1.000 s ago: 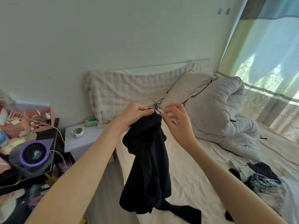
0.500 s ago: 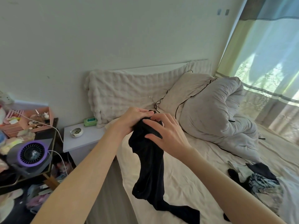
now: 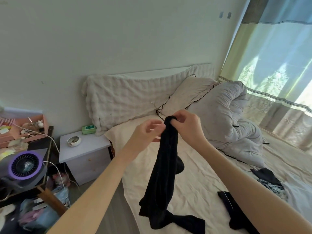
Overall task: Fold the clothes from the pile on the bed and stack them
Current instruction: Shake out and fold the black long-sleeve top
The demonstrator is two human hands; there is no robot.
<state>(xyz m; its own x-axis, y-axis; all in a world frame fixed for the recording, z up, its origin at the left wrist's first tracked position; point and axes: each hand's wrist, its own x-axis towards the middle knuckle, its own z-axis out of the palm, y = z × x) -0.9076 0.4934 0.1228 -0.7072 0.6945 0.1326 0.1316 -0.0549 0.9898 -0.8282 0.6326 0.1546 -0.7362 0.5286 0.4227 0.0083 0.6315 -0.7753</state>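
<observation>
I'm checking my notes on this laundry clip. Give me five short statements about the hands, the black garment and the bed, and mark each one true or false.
1. The right hand grips the top of the black garment. True.
2. The left hand holds the green packet. False: the green packet lies on the nightstand, and the left hand is open beside the garment.
3. The garment lies fully flat on the bed. False: it hangs from the right hand, only its lower end on the bed.
4. A crumpled duvet lies near the window. True.
5. The garment is white. False: black.
</observation>
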